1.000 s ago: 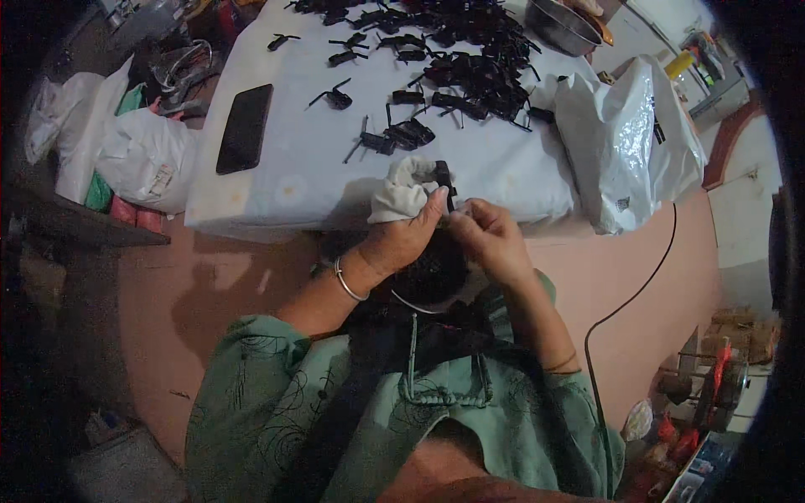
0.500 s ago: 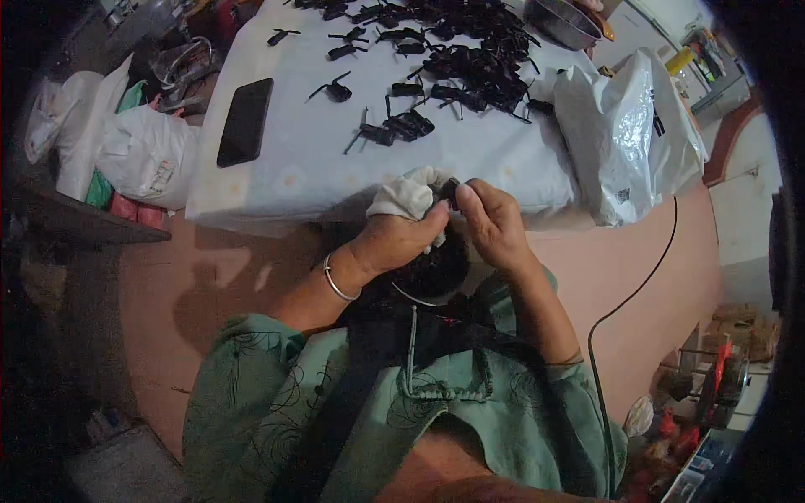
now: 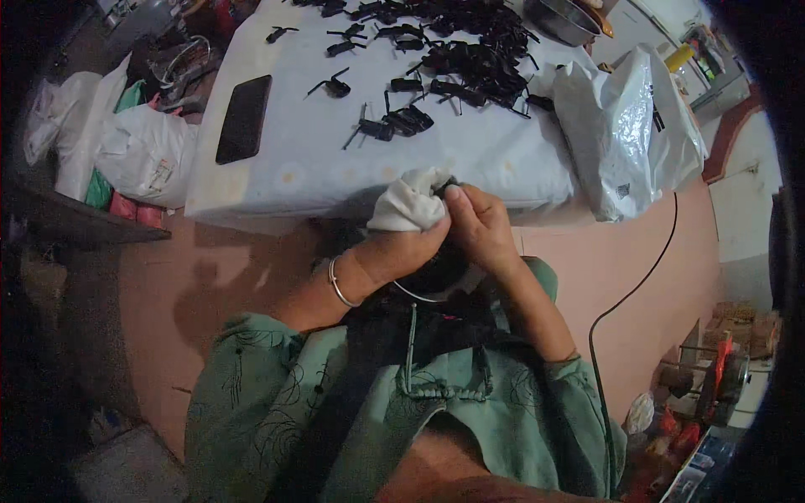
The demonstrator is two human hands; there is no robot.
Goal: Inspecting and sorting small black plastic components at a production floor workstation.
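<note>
My left hand (image 3: 411, 249) is closed round a bunched white cloth (image 3: 407, 204) just off the table's near edge. Beside it, my right hand (image 3: 482, 222) pinches a small black part (image 3: 449, 183), mostly covered by my fingers and the cloth. The two hands touch, thumbs close together. Similar small black plastic parts with thin arms lie on the white-covered table (image 3: 319, 151): a dense pile (image 3: 474, 67) at the far right of the middle, and a loose cluster (image 3: 398, 124) nearer to me.
A black phone (image 3: 243, 119) lies at the table's left. On the right stand a white plastic bag (image 3: 616, 134) and, behind it, a metal bowl (image 3: 562, 21). Stuffed bags (image 3: 151, 151) fill a surface at the left. A black cable (image 3: 631, 293) hangs down at the right.
My left hand and the cloth have turned slightly, so more of the cloth shows. My right hand has shifted a little left and down, closer to the left, covering more of the black part.
</note>
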